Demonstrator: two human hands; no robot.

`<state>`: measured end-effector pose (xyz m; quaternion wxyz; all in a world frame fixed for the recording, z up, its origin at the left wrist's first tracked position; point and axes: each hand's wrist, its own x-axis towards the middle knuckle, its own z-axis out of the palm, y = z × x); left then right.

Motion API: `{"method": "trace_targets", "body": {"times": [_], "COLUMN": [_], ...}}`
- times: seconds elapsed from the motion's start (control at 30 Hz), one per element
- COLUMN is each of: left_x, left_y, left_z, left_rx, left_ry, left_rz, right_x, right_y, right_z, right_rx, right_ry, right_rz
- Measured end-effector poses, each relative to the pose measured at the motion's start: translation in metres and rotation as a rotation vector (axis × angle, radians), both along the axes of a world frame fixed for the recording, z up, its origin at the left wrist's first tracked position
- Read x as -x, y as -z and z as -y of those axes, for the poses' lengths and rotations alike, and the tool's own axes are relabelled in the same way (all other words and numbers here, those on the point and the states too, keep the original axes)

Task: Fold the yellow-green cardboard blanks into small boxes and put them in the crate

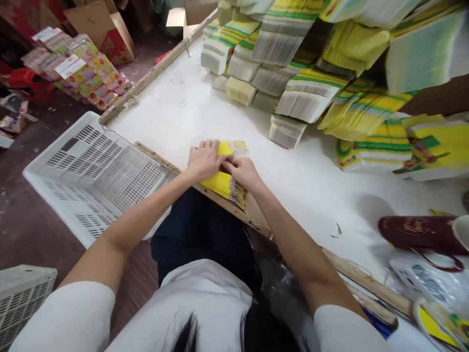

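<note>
At the table's near edge, a fanned stack of yellow folded paper pieces (221, 185) lies in front of my body. One yellow piece (224, 148) with a pale, see-through-looking end sits at the far side of the stack. My left hand (204, 160) is closed over this piece from the left, its fingers bent across it and its thumb pointing right. From the right, my right hand (242, 171) meets the left thumb, fingers pinched on the near edge of the same piece. The fingertips partly hide each other and the fold between them.
Bundled stacks of yellow-green printed packets (308, 93) are piled along the far right of the white table (161, 105). A white plastic crate (120, 171) stands at the left edge. To the right lies a dark red mug (417, 232) beside clear plastic wrap (421, 274). Colourful boxes (88, 68) are on the floor.
</note>
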<state>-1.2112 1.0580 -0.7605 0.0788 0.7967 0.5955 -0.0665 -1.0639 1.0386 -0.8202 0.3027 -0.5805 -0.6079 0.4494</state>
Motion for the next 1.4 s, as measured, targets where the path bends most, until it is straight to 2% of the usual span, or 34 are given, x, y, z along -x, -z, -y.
{"method": "trace_targets", "body": {"times": [0.13, 0.23, 0.33, 0.4, 0.53, 0.57, 0.6, 0.63, 0.73, 0.8, 0.93, 1.1, 1.23, 1.4], "left_x": [0.001, 0.001, -0.001, -0.003, -0.003, -0.003, -0.003, -0.002, -0.002, -0.002, -0.001, -0.001, -0.002, 0.000], "left_y": [0.001, 0.001, -0.002, -0.004, -0.003, -0.002, -0.001, 0.001, 0.004, 0.005, 0.005, 0.004, 0.003, 0.004], "left_z": [0.002, 0.002, -0.001, -0.004, -0.005, -0.005, -0.005, -0.005, -0.004, -0.004, -0.004, -0.003, -0.002, -0.002], "left_rx": [-0.029, -0.051, -0.018, 0.023, 0.022, 0.007, -0.006, -0.018, -0.038, -0.049, -0.060, -0.062, -0.051, -0.050], "left_ry": [-0.006, -0.020, -0.067, -0.097, -0.100, -0.093, -0.087, -0.083, -0.073, -0.062, -0.052, -0.054, -0.059, -0.039], "left_rz": [0.020, 0.049, 0.070, 0.075, 0.057, 0.053, 0.051, 0.050, 0.048, 0.050, 0.052, 0.053, 0.050, 0.045], "right_x": [-0.011, -0.018, -0.029, -0.041, -0.068, -0.071, -0.073, -0.072, -0.064, -0.057, -0.050, -0.044, -0.034, -0.020], "right_y": [0.000, -0.004, -0.008, -0.013, -0.023, -0.025, -0.025, -0.025, -0.017, -0.009, 0.001, 0.001, 0.003, 0.003], "right_z": [-0.004, -0.004, -0.001, 0.002, 0.006, 0.007, 0.007, 0.006, 0.003, 0.001, 0.000, -0.001, -0.006, -0.010], "right_rx": [0.057, -0.059, -0.167, -0.155, 0.150, 0.188, 0.176, 0.117, -0.162, -0.297, -0.440, -0.556, -0.473, -0.365], "right_ry": [0.052, 0.153, 0.146, 0.036, -0.431, -0.493, -0.484, -0.410, -0.063, 0.046, 0.067, 0.056, 0.046, 0.150], "right_rz": [0.103, 0.111, 0.116, 0.126, -0.107, -0.140, -0.150, -0.140, -0.020, 0.123, 0.345, 0.463, 0.490, 0.523]}}
